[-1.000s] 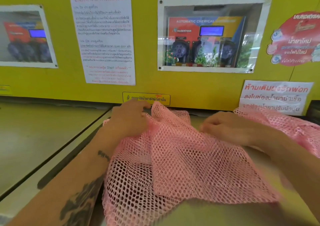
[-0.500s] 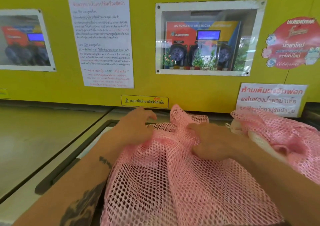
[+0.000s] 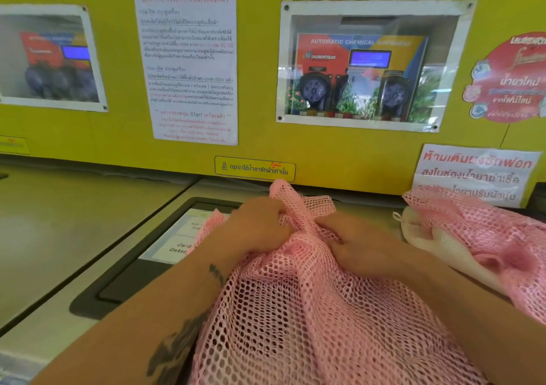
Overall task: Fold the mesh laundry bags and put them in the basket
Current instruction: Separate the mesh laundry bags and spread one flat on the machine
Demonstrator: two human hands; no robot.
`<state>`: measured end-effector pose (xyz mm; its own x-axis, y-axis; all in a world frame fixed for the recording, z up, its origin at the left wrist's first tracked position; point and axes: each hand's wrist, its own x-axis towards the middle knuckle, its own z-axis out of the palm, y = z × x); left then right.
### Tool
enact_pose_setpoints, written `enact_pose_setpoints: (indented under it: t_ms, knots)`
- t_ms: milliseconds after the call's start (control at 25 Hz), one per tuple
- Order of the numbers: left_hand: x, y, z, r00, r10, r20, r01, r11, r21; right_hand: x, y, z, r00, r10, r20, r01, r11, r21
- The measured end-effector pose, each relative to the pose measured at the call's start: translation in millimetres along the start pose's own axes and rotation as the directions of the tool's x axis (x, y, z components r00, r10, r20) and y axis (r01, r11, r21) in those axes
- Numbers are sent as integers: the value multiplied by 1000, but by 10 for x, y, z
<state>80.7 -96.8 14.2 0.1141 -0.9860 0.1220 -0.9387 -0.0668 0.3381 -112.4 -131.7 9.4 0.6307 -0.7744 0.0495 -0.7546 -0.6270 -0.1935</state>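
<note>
A pink mesh laundry bag (image 3: 310, 319) lies bunched on top of a washing machine (image 3: 88, 266), spreading toward me. My left hand (image 3: 260, 225) grips its far edge with the fingers closed in the mesh. My right hand (image 3: 363, 248) sits close beside it, pinching the same gathered edge. A ridge of mesh stands up between the two hands. At the right lies a pile of more bags, pink mesh (image 3: 487, 237) over a white mesh bag (image 3: 437, 243). No basket is in view.
The machine's dark detergent lid (image 3: 141, 272) with white labels lies under my left forearm. A yellow wall (image 3: 339, 154) with paper notices and a dispenser window (image 3: 366, 68) stands right behind the bags. Another machine top (image 3: 59, 216) extends left.
Both hands have drawn together at the bag's far edge, bunching the mesh into a ridge. The right hand slid left toward the left hand. The view has tilted slightly.
</note>
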Motion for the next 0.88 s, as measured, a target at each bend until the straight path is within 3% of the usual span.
enact_pose_setpoints:
  t_ms: [80, 200, 360, 440, 520, 560, 640, 720, 800, 880]
  knots:
    - [9, -7, 17, 1000, -1, -10, 1, 1000, -22, 38, 27, 12, 1000, -3, -30, 4, 1000, 15]
    - [-22, -104, -188, 976, -134, -171, 142, 989, 34, 32, 126, -56, 991, 51, -124, -48, 999, 26]
    - [-127, -448, -461, 894, -334, -299, 383, 915, 124, -66, 233, -195, 953, 274, -127, -288, 952, -108]
    - [-116, -477, -440, 901, -278, -332, 330, 937, 111, -80, 186, -218, 930, 319, -182, -353, 912, -207]
    - [-68, -365, -368, 902, -87, -423, 119, 992, 50, -57, 100, -187, 929, 229, -291, -296, 932, -211]
    - [-52, -292, -325, 913, -12, -407, 16, 1000, 7, -35, 60, -156, 931, 166, -325, -232, 957, -176]
    - [-21, -210, -199, 989, 57, -138, -63, 997, -38, -32, -54, -89, 965, 46, -258, -70, 994, -85]
    - [1, -269, -111, 976, 3, 217, -23, 996, 92, -51, -116, -11, 1000, -9, 27, 11, 998, -54]
    - [-14, -389, -191, 940, -108, 324, 55, 984, 170, -79, -49, -16, 961, 29, 274, -4, 996, -90]
    - [-34, -500, -315, 928, -194, 317, 144, 974, 175, -94, 67, -99, 975, 77, 209, -52, 991, -125]
